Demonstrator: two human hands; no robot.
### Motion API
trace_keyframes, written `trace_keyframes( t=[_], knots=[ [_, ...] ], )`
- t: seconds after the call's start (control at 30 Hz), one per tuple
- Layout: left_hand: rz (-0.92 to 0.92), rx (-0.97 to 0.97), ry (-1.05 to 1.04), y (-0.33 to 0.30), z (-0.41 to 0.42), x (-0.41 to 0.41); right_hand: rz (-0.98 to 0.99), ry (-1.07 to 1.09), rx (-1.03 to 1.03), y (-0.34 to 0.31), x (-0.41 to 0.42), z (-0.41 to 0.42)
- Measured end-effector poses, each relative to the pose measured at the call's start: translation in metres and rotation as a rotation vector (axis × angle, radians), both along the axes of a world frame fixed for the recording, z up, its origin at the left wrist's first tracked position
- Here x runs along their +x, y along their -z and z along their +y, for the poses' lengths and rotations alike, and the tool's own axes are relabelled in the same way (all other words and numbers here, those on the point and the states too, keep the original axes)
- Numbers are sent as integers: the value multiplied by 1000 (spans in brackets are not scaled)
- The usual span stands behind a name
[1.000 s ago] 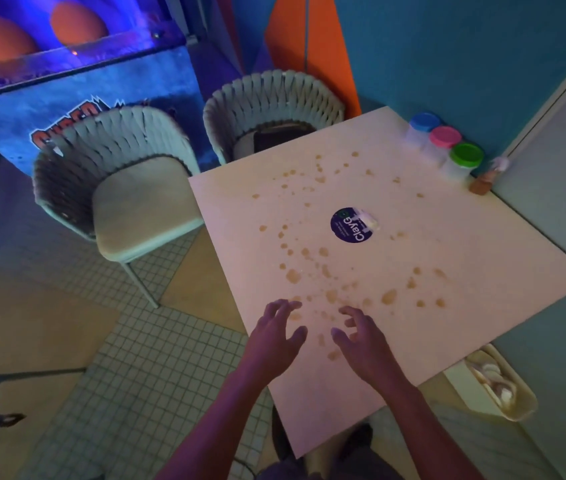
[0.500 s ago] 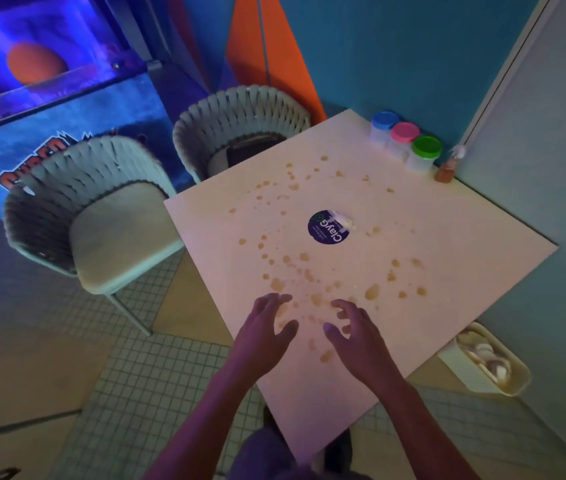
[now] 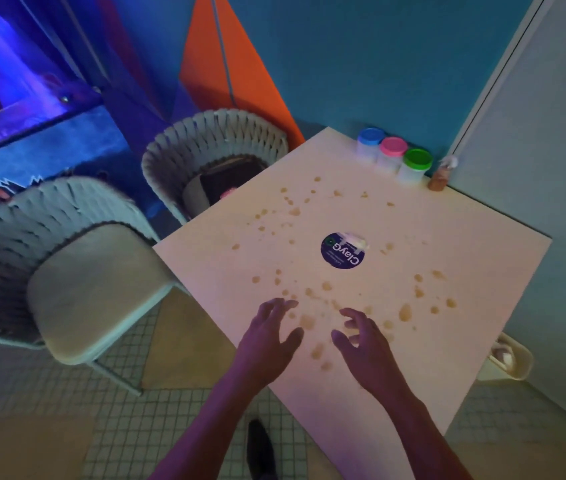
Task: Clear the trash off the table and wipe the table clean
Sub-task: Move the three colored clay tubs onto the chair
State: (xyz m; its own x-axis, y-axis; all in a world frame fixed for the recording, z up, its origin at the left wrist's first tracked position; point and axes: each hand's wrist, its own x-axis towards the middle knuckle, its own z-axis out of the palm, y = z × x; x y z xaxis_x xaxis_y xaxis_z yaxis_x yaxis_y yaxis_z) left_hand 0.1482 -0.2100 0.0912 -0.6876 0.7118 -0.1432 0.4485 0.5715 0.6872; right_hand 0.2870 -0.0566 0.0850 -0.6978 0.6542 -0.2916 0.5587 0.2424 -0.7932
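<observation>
Teal walls meet at a corner behind a square pale surface (image 3: pixel 447 358), with an orange panel (image 3: pixel 240 74) to the left of the corner and a blue-lit arcade cabinet (image 3: pixel 32 109) at far left. Floor is small square tile.

Surface: brown spill spots (image 3: pixel 405 311) scattered over most of the top, denser toward the near edge and around the middle. Dark round sticker (image 3: pixel 343 251) with white lettering at centre; a small pale scrap (image 3: pixel 356 241) lies on its far edge, identity unclear. Far corner by the wall: three lidded tubs in a row, blue lid (image 3: pixel 371 136), pink lid (image 3: pixel 393 146), green lid (image 3: pixel 418 159), touching or nearly so. Small brown spray bottle (image 3: pixel 441 174) just beside the green one.

Left hand (image 3: pixel 267 337): above the near part of the surface, palm down, fingers spread and slightly bent, holding nothing. Right hand (image 3: pixel 364 344): near it, same height, fingers loosely curved and apart, holding nothing. Cannot tell whether either touches the top.

Two woven-back chairs: one (image 3: pixel 101 285) at the left side, one (image 3: pixel 215 161) at the far-left edge with a dark object on its seat. Pale bin (image 3: pixel 513 362) on the floor past the right edge, pale contents inside. One dark shoe (image 3: pixel 260 448) visible below the forearms.
</observation>
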Motion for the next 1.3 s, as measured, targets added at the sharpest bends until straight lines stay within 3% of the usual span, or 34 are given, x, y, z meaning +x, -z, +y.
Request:
trace_keyframes(
  t=[0.4,1.03,1.3],
  knots=[
    [34,45,147,-9,-17,-105,23,192,17,-13,-64,-19],
    [66,27,327,-17,153,-190,79,369,-8,2,-133,105],
    [177,58,401,-29,238,-222,66,418,11,-13,-161,164]
  ],
)
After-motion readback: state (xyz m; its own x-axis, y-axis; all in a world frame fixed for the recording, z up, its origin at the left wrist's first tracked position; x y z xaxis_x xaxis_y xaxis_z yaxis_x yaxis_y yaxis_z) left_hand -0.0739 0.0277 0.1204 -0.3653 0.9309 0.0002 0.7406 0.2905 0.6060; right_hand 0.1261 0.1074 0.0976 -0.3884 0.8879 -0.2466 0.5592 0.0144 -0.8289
